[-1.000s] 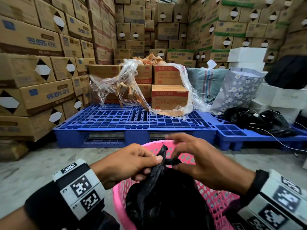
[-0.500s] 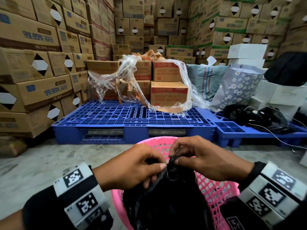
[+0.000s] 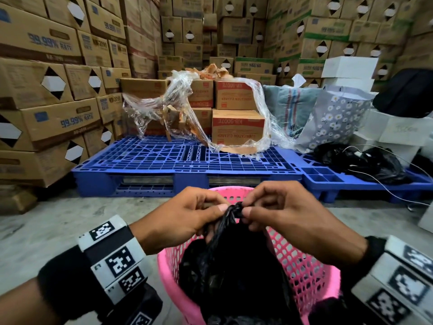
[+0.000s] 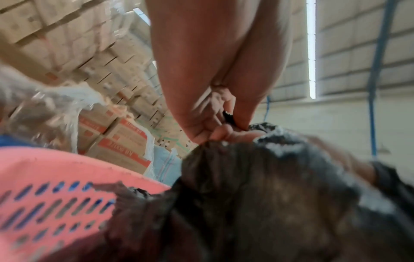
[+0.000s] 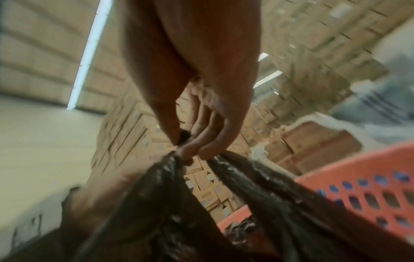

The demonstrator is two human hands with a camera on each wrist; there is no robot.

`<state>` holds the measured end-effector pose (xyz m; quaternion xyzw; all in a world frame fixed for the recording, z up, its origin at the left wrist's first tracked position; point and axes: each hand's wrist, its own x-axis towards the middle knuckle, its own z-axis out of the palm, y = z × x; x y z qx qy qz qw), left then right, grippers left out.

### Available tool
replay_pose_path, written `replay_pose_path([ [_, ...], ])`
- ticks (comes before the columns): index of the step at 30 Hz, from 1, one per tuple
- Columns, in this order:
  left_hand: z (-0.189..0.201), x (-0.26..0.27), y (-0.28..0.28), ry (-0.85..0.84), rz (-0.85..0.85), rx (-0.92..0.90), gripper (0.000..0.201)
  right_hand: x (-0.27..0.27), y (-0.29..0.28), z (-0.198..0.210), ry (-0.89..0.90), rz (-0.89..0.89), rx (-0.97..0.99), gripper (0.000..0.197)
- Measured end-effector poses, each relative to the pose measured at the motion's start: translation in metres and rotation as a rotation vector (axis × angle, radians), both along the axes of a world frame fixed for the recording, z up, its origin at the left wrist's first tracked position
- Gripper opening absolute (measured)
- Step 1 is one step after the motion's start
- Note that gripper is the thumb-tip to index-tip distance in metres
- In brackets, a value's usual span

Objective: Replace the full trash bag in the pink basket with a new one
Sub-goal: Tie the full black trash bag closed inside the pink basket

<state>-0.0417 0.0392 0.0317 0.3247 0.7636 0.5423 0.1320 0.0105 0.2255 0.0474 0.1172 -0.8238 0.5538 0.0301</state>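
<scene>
Both hands meet over the pink basket (image 3: 302, 273): left hand (image 3: 185, 216) & right hand (image 3: 283, 214) each pinch the gathered neck of the black trash bag (image 3: 225, 273), fingers curled tight on the twisted plastic, thumbs nearly touching at the top of the bunch. Bag sits inside the basket w/ its neck drawn up above the rim; both wrist views show the plastic pulled taut under the fingertips. Judged step: tying off or cinching the full bag, early in the job, no new liner seen. Next move likely calls for finishing the knot, then a straight lift out of the basket w/o snagging the mesh wall; a thin bag could tear if yanked. Beyond the basket, a blue pallet (image 3: 187, 160) lies on the concrete floor, carrying red-topped cartons (image 3: 237, 127) draped in loose clear wrap (image 3: 164, 106). Right of the pallet: a floral bag (image 3: 335, 118), and black plastic w/ white cables (image 3: 365, 160) on a second pallet. Stacked cardboard boxes (image 3: 46, 90) wall in the left & back. Nothing stands btwn hands & basket; lift path looks open.
</scene>
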Motion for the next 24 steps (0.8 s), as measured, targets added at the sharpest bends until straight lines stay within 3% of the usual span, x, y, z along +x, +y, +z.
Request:
replay_pose_path([
  [4,-0.009,-0.001,-0.008,0.408,0.105,-0.087,0.014,-0.007,0.022,-0.005,-0.141,-0.191,-0.039,0.015],
  [6,-0.013,-0.008,-0.021,0.508,0.114,-0.202,0.010,-0.009,0.045,-0.011,-0.201,-0.260,0.024,0.018],
  [11,-0.024,-0.007,-0.042,0.791,-0.028,-0.723,0.020,-0.008,0.088,-0.035,-0.337,-0.446,0.193,0.026],
  [15,-0.029,0.000,-0.044,0.922,-0.141,-0.979,0.023,-0.007,0.113,-0.046,-0.364,-0.558,0.292,0.026],
  [20,-0.030,0.004,-0.042,0.876,-0.173,-1.180,0.028,-0.005,0.130,-0.057,-0.385,-0.624,0.321,0.019],
  [24,-0.031,-0.001,-0.036,0.860,-0.140,-1.196,0.026,-0.009,0.142,-0.064,-0.326,-0.677,0.366,0.020],
])
